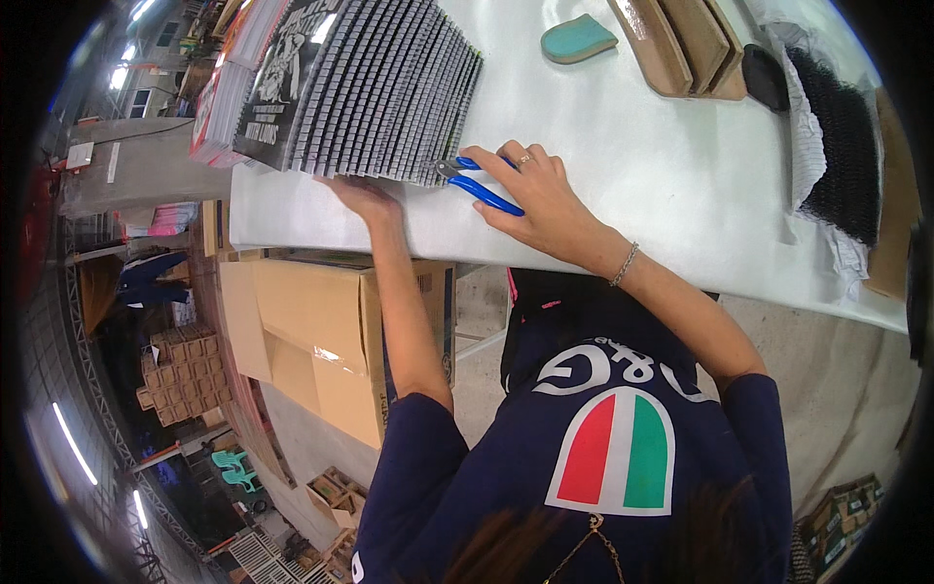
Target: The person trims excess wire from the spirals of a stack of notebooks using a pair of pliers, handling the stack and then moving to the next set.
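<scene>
A row of spiral-bound notebooks (384, 92) with black covers leans on the white table, bindings facing up toward me. My right hand (545, 200) is closed around side cutters with blue handles (486, 196). The cutter jaws reach the near right corner of the notebooks, at the binding ends. Against the lower near edge of the row rests my left hand (368, 200); its fingers are mostly hidden by the notebooks.
On the white table (623, 165) lie a teal pad (580, 41), a brown board holder (681, 54) and a heap of black binding coils (837, 146) on white wrapping. An opened cardboard box (311, 341) stands below the table's near edge. More books (224, 112) sit at far left.
</scene>
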A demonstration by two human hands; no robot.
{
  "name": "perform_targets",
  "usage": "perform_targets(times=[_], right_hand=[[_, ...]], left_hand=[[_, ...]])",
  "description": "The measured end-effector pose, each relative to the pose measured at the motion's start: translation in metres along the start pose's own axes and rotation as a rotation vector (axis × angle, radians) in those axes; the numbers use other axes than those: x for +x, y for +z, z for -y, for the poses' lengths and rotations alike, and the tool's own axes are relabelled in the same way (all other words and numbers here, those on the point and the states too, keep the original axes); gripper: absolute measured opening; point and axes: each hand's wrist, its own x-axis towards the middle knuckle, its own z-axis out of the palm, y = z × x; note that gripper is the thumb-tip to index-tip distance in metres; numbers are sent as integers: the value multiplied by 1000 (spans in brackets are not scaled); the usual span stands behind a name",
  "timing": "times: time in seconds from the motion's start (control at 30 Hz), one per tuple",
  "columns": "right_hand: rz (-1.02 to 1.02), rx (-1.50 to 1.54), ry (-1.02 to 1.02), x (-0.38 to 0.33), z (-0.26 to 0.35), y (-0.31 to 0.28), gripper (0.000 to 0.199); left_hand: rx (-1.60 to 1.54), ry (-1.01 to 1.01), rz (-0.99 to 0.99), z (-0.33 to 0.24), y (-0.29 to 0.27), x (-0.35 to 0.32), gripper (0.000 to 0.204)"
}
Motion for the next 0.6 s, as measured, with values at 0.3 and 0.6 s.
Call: perform_targets(times=[0.3,0.6], right_hand=[[-132,31,5,1,0,13,57],[-137,45,4,1,-2,14,57]], left_hand=[[17,-8,-30,6,24,-16,65],[-4,53,37,21,3,3,61]])
